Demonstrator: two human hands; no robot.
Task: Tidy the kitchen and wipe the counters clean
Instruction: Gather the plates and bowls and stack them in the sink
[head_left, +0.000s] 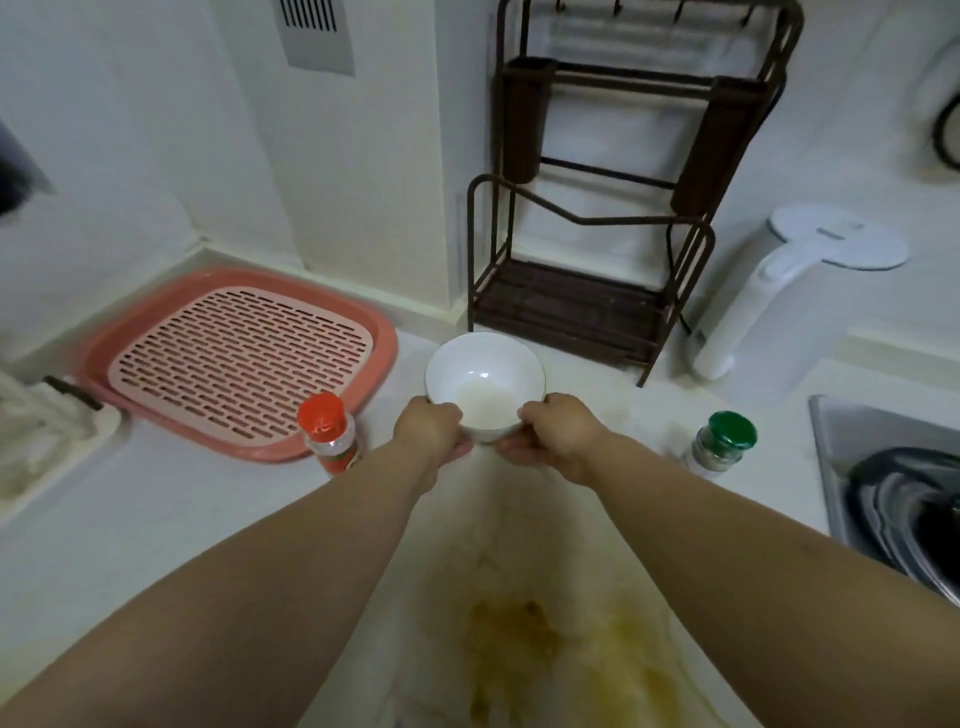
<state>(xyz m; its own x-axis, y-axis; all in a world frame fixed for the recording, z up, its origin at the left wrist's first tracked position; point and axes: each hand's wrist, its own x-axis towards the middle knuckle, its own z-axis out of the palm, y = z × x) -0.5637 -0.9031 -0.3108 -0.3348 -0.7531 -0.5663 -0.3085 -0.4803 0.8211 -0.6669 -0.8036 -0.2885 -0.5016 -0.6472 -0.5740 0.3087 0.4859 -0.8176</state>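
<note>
Between the two spice jars, toward the back of the counter (171, 519), I have the white bowl (485, 387) cupped from both sides: my left hand (428, 428) curls round its near left wall and my right hand (558, 428) round its near right wall, thumbs at the rim. I cannot tell whether its base is resting on the counter or just off it. It looks nearly empty, perhaps a pale film in the bottom, so I would keep it level as I carry it. My guess is that the sink (883, 467) on the right is where it belongs, and the green-capped jar (722, 444) stands on that path; I would lift well clear before swinging across. The red-capped jar (330, 431) sits just beside my left wrist, easy to knock over. A brown and yellow spill (519, 654) spreads on the counter nearer me, under my forearms, so I would keep my arms raised off it until it gets wiped.
</note>
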